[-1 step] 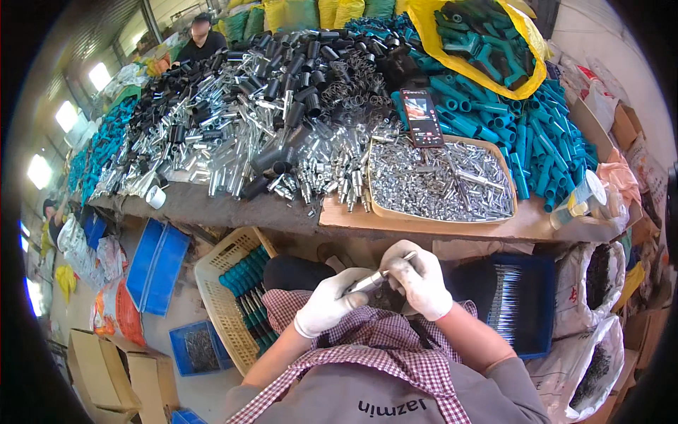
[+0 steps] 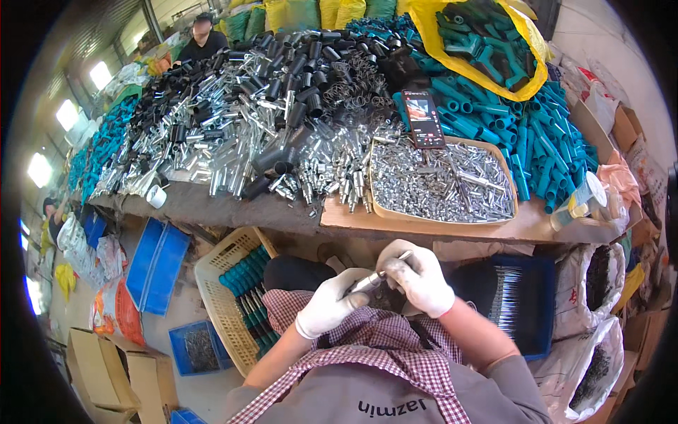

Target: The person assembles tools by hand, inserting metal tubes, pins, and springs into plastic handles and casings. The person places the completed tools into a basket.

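My left hand point(image 2: 330, 304), in a white glove, is closed around a short silver metal cylinder point(image 2: 367, 283) held in front of my lap. My right hand point(image 2: 417, 279), gloved in white too with darkened fingertips, pinches a thin metal rod point(image 2: 403, 257). The rod's lower end meets or lies very close to the cylinder's right end; whether it sits inside cannot be made out. Beyond my hands, a shallow tray point(image 2: 395, 214) of small silver metal parts stands at the table edge, with a phone point(image 2: 424, 120) lying on its far rim.
Black and silver tubes point(image 2: 233, 127) and teal plastic handles point(image 2: 544, 145) heap the table. A yellow bag point(image 2: 540, 74) holds more teal pieces. Beside me stand a cream basket point(image 2: 212, 275) and a dark blue bin point(image 2: 540, 311) of metal rods. A person point(image 2: 201, 44) is at the far left.
My right hand and the thin rod have tilted very slightly, and my right forearm has shifted a little. The left hand stays on the cylinder.
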Motion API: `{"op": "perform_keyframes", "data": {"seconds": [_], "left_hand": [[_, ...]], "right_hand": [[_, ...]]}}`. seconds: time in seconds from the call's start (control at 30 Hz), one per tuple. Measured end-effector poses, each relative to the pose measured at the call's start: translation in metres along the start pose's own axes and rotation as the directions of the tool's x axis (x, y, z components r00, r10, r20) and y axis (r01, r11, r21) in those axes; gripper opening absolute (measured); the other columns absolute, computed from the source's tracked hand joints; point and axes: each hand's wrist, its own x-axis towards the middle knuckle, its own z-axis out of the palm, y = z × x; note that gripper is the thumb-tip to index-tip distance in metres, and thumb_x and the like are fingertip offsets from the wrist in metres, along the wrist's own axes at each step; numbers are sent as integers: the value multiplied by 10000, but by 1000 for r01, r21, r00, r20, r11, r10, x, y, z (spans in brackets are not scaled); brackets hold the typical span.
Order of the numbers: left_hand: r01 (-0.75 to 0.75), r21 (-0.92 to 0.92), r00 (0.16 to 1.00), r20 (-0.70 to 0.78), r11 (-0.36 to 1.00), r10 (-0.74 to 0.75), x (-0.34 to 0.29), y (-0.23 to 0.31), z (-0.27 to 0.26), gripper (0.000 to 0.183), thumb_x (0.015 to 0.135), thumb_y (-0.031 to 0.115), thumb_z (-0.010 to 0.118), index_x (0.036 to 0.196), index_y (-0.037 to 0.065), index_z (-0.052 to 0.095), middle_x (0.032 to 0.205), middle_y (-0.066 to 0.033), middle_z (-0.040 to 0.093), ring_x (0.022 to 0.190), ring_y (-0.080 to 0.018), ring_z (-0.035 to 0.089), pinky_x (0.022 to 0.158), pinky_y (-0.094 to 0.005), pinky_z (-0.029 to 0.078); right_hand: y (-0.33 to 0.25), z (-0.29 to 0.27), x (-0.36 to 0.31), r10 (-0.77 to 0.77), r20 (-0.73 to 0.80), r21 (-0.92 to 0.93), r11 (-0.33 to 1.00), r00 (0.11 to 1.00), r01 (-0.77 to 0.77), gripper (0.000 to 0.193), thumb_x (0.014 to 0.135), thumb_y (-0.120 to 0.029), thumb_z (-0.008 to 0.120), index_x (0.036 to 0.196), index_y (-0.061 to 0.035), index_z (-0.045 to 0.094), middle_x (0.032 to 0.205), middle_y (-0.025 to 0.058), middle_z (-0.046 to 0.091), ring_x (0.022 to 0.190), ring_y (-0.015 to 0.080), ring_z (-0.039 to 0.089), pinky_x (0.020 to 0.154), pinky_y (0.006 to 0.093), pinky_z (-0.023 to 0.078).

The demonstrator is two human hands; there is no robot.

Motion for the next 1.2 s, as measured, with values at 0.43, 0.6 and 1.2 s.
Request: {"op": "perform_keyframes", "data": {"seconds": [0.43,0.6,1.2], "left_hand": [[-227,262,925,-244,938,292,-29,4,-28,480,823,468,780,962,21,676,977,-119,647,954,-257,631,846,-360,500],[-256,352,877,-308,901,369,-43,3,-30,466,785,396,815,1043,30,687,998,-130,655,948,-272,635,856,-367,506],[-344,-62,689,-694,937,207,-2,31,-22,680,984,317,642,1477,-56,358,1157,-161,627,812,-158,652,646,-244,556]], "right_hand": [[-29,-12,285,-410,439,-898,-204,799,389,188,884,-183,576,970,-146,739,995,162,629,970,334,608,830,458,497],[-2,4,304,-208,513,-789,-495,833,363,199,856,-160,588,891,-63,758,1020,126,636,999,282,581,806,395,461],[10,-16,1,189,50,-20,982,981,-188,238,955,-127,564,1131,5,656,815,9,592,657,66,484,596,237,424]]}}
